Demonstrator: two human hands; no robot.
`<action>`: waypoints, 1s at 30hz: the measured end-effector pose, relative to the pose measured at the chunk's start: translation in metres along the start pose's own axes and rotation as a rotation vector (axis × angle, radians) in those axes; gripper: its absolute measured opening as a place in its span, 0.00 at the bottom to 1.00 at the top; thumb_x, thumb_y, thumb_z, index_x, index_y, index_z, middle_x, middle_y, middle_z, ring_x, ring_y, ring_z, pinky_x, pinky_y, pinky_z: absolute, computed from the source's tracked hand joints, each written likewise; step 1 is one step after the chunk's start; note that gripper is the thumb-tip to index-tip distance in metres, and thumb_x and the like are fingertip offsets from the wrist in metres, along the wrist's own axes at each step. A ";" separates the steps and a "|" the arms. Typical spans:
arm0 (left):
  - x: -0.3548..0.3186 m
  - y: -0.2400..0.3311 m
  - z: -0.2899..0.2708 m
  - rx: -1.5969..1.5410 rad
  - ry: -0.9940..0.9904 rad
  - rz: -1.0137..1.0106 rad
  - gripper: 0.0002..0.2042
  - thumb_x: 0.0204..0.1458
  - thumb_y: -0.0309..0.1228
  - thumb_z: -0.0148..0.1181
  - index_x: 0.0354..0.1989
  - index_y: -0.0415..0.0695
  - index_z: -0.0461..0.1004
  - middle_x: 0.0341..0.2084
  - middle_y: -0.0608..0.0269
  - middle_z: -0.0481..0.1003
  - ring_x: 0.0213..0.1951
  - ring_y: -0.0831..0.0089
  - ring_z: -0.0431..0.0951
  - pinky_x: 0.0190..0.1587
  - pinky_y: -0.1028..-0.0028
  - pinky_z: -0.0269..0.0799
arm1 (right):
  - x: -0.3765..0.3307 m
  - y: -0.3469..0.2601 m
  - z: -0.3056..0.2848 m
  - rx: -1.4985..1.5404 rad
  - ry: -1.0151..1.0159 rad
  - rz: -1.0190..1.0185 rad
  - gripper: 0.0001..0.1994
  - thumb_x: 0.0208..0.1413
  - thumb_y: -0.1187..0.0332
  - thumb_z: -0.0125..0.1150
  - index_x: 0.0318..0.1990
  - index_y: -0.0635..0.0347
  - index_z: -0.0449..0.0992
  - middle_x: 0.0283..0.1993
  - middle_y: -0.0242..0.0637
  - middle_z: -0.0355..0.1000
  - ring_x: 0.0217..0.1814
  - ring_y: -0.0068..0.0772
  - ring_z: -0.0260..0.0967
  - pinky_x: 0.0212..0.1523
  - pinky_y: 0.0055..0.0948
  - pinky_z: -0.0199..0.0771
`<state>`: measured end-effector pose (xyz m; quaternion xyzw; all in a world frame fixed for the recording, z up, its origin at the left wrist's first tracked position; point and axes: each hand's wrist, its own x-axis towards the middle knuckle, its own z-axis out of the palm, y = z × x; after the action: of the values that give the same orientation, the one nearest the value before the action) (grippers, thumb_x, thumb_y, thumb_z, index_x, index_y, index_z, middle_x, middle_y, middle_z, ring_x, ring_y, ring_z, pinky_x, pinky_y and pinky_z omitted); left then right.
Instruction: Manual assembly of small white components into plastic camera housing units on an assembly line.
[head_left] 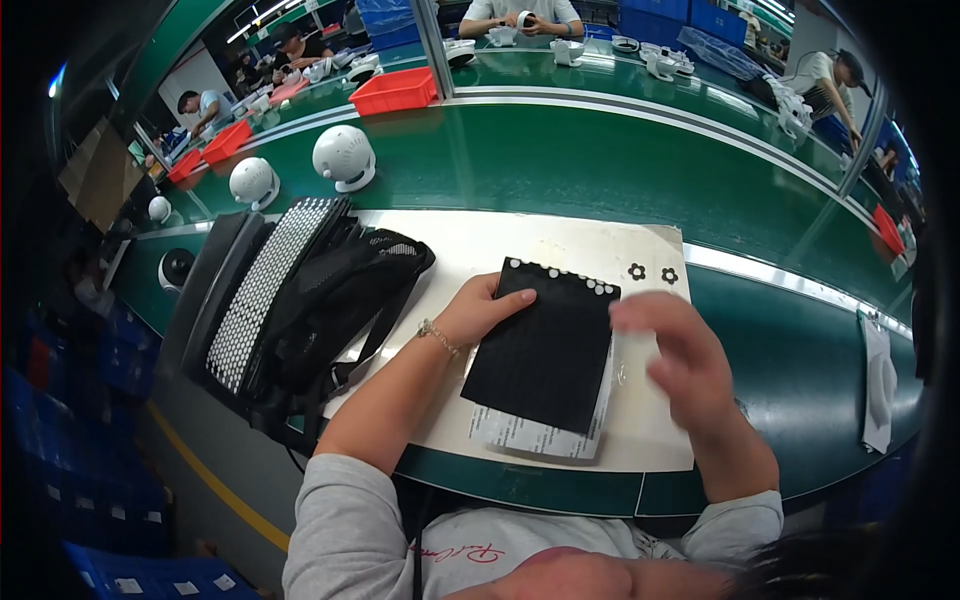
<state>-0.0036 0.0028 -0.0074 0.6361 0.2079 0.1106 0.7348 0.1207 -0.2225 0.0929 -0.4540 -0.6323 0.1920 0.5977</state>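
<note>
My left hand (488, 308) grips the left edge of a black sheet (540, 350), its thumb on top. Small white round dots line the sheet's far edge, with gaps in the row. Beneath it, a white printed sheet (530, 436) sticks out at the near side, seemingly in clear plastic. By the black sheet's far right corner is my right hand (685, 360), blurred by motion. Its thumb and fingers are apart, and nothing shows between them. Two small black flower-shaped pieces, one (637, 271) beside the other (670, 275), lie on the pale board (645, 420).
At the left stand black mesh bags (320, 290) and a white-dotted black panel (270, 290). Round white devices, one of them close by (344, 158), stand on the green belt (530, 160). A white strip-like thing (879, 385) lies far right. Beyond a rail are red bins (395, 91) and several people.
</note>
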 end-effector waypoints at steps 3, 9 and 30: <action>-0.002 0.002 0.001 0.024 -0.001 0.010 0.14 0.48 0.33 0.59 0.38 0.35 0.72 0.31 0.61 0.75 0.31 0.77 0.74 0.35 0.78 0.71 | 0.027 -0.053 0.040 0.334 -0.141 -0.298 0.08 0.51 0.66 0.54 0.35 0.60 0.74 0.40 0.44 0.69 0.46 0.44 0.64 0.47 0.36 0.64; 0.004 0.008 0.008 -0.039 -0.054 0.022 0.15 0.48 0.34 0.60 0.39 0.34 0.71 0.32 0.60 0.74 0.32 0.77 0.74 0.36 0.78 0.71 | 0.041 -0.078 0.048 0.612 -0.212 -0.434 0.09 0.52 0.63 0.55 0.29 0.58 0.74 0.38 0.42 0.69 0.43 0.40 0.64 0.43 0.33 0.66; 0.000 0.001 0.003 0.033 -0.027 0.078 0.16 0.48 0.34 0.60 0.39 0.35 0.71 0.32 0.62 0.74 0.32 0.78 0.73 0.37 0.79 0.69 | -0.012 -0.125 0.084 0.587 0.122 -0.398 0.12 0.56 0.59 0.48 0.26 0.51 0.73 0.32 0.28 0.70 0.34 0.26 0.68 0.37 0.31 0.65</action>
<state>-0.0025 0.0003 -0.0056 0.6572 0.1748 0.1271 0.7221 -0.0022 -0.2715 0.1661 -0.1416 -0.5894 0.2181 0.7649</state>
